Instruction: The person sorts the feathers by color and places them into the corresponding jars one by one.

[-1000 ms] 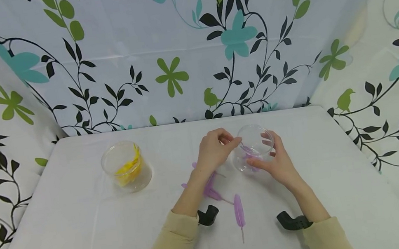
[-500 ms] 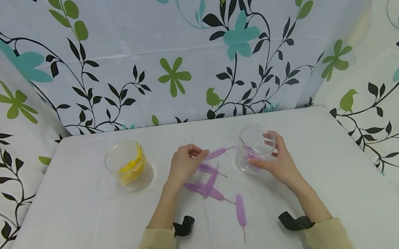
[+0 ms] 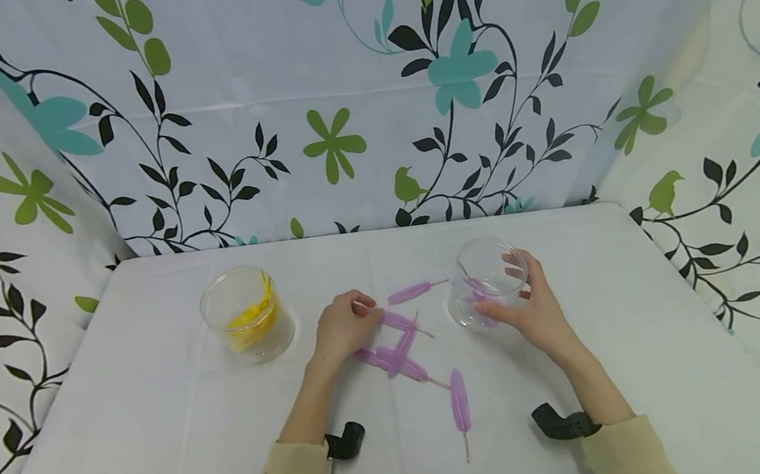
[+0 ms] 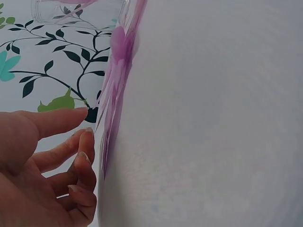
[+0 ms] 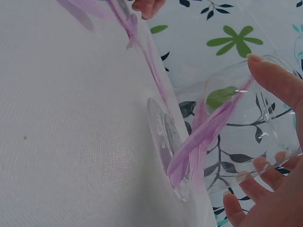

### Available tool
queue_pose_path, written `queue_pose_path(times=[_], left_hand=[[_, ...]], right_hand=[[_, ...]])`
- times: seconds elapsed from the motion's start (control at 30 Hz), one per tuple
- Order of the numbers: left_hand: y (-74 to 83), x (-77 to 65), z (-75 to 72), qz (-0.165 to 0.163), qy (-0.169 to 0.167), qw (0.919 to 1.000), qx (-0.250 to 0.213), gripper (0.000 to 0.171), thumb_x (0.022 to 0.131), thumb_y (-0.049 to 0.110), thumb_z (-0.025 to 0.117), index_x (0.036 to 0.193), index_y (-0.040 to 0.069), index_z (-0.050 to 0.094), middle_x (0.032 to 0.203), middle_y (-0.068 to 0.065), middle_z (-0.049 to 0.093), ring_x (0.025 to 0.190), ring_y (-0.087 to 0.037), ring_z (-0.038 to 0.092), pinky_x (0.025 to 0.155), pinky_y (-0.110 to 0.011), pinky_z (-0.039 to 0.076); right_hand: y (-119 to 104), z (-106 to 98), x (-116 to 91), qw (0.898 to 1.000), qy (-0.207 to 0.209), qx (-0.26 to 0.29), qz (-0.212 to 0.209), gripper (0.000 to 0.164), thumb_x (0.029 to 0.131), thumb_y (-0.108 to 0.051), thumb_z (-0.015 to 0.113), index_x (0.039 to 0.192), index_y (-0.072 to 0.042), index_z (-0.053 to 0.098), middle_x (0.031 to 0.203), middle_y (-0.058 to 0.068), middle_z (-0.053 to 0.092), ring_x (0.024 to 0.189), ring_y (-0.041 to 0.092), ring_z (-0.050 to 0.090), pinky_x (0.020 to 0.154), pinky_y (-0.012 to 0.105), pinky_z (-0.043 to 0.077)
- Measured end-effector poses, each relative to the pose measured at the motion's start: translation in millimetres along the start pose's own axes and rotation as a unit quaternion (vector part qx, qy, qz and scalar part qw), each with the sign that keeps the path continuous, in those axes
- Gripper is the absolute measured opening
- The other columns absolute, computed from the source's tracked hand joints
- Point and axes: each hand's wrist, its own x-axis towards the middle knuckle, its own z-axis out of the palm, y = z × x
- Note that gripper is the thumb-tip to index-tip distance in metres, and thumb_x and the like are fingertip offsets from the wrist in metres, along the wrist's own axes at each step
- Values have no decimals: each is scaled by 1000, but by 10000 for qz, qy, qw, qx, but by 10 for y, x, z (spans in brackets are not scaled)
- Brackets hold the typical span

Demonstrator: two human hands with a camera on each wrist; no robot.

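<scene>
My left hand (image 3: 344,327) hovers beside the left tips of the purple feathers (image 3: 403,345) on the table. In the left wrist view, a gap shows between its thumb and forefinger, and nothing is held there; the purple feathers (image 4: 116,71) are just beyond the fingertips. My right hand (image 3: 535,313) grips a clear glass jar (image 3: 464,312) at its right side, thumb in front and fingers behind. Inside that jar, purple feathers (image 5: 203,137) lean with their quills toward the rim. The jar stands upright on the table.
A second clear jar (image 3: 212,321) with yellow feathers (image 3: 251,324) inside stands at the back left. One purple feather (image 3: 459,401) lies apart, nearest the front. The white table (image 3: 126,426) is bounded by patterned curtains (image 3: 227,90) at the back and sides.
My left hand has left the glass jar's rim and moved left to the loose feathers, then slightly down, away from the uppermost feather. The right hand keeps holding the jar in place.
</scene>
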Motion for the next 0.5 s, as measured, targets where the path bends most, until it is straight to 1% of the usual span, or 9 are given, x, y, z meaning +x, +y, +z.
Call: queue_pose_path(times=[0.17, 0.3, 0.5], left_hand=[[-42, 49, 31, -6, 60, 9998, 201, 24, 90, 28, 72, 107, 10, 70, 92, -6, 72, 89, -25, 64, 80, -43, 50], [-44, 69, 41, 7, 75, 9996, 285, 19, 89, 27, 73, 99, 11, 72, 89, -4, 73, 87, -24, 65, 78, -41, 50], [-34, 78, 47, 9, 97, 9993, 373, 12, 87, 24, 76, 87, 12, 74, 80, 0, 69, 78, -18, 62, 70, -33, 46]], right_hand=[[11, 1, -4, 10000, 14, -6, -9, 103, 79, -35, 85, 156, -16, 19, 158, 11, 33, 145, 29, 31, 112, 56, 33], [14, 3, -6, 10000, 13, -3, -17, 104, 79, -34, 85, 156, -15, 18, 158, 11, 33, 145, 30, 31, 112, 57, 33], [6, 4, -3, 10000, 10, 56, -39, 104, 79, -33, 86, 156, -15, 19, 158, 10, 33, 145, 30, 31, 112, 57, 33]])
